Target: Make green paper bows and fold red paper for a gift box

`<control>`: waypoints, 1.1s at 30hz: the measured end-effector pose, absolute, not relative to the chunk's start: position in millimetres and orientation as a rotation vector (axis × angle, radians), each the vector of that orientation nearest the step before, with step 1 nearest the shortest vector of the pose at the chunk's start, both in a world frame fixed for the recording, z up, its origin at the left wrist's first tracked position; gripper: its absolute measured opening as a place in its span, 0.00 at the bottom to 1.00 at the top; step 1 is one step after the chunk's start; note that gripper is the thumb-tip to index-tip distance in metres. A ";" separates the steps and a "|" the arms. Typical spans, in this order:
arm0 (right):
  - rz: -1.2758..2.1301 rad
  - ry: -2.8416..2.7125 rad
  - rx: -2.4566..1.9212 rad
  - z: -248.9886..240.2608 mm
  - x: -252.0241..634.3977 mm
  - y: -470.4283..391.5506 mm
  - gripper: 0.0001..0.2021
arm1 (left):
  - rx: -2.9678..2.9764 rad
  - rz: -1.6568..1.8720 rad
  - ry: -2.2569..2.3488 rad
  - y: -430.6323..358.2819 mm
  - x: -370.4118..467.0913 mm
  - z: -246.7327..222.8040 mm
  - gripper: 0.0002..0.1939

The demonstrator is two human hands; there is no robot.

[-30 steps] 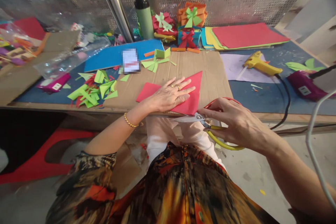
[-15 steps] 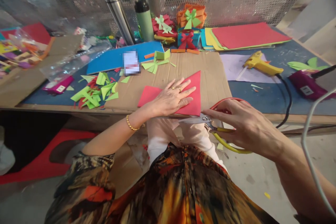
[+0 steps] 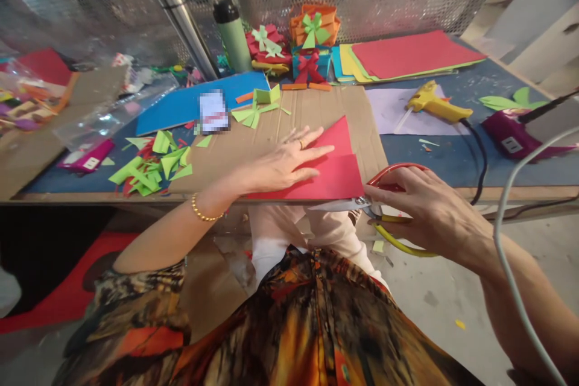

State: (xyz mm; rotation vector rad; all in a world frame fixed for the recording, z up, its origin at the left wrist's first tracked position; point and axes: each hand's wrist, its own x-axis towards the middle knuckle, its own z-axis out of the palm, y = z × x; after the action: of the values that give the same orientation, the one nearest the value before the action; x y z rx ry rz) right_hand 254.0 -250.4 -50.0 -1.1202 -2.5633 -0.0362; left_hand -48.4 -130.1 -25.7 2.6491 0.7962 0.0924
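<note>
Flat on a folded sheet of red paper [image 3: 332, 175] lies my left hand [image 3: 284, 163], its fingers spread. The paper rests on a cardboard sheet [image 3: 348, 99] at the table's front edge, and part of it is hidden beneath my hand. My right hand [image 3: 420, 211] grips a pair of scissors [image 3: 362, 202] with one red and one yellow handle. Their blades point left, just below the near edge of the paper, and I cannot tell whether they touch it.
Green paper scraps [image 3: 156, 163] are heaped at left. A phone [image 3: 214, 111] lies near a blue board [image 3: 169, 102]. At right are a yellow glue gun [image 3: 436, 102], its black cord and a purple power strip [image 3: 509, 132]. Behind stand a green bottle [image 3: 233, 39] and paper gift boxes [image 3: 312, 63].
The red paper has shifted, with more of it now showing at the right of my left hand. The left hand has moved slightly left; the scissors stay below the paper's edge.
</note>
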 end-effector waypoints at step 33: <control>0.020 -2.477 -0.969 -56.2 225.0 -243.3 0.11 | 2.856 -0.066 0.772 -128.8 -74.9 -43.0 0.24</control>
State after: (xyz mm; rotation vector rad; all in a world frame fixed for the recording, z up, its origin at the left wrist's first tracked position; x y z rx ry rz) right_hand 225.0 -243.3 -56.2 -0.9692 -2.4766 0.0202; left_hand -74.9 -128.8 -43.0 2.8560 0.7716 -0.0660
